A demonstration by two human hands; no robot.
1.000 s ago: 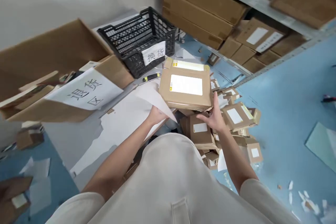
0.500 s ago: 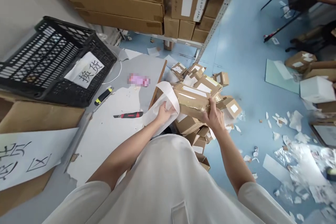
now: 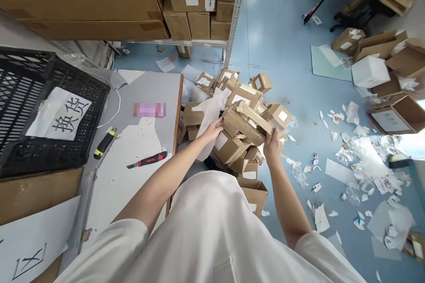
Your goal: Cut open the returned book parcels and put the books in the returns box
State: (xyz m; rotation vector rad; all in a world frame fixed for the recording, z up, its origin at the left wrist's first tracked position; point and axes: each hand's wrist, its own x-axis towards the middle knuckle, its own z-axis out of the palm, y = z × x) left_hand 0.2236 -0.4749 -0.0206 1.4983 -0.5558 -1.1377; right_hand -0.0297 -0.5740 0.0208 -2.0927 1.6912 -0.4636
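Over a heap of cartons beside the table, my right hand [image 3: 273, 145] is closed on the right end of a tilted, taped cardboard box [image 3: 244, 127]. My left hand [image 3: 212, 130] is closed at a strip of thin white packing sheet [image 3: 210, 110], its fingertips against the box's left end. Whether those fingers also grip the cardboard is hard to tell. On the table [image 3: 149, 84] lie a red-and-black utility knife [image 3: 148, 159] with its blade out, a yellow-and-black cutter [image 3: 105, 143] and a blurred pink item [image 3: 149, 109].
A black plastic crate [image 3: 69, 97] with a paper sign stands at the left. Shelving with long cartons [image 3: 79, 4] rises ahead. Beneath my hands more cartons [image 3: 229, 148] are piled up. Paper and plastic scraps [image 3: 372, 154] litter the blue floor at right, near open boxes [image 3: 396, 115].
My view has shifted right. The box has tipped and turned between my hands and sits lower over the heap. The white sheet's loop has fallen into a hanging strip.
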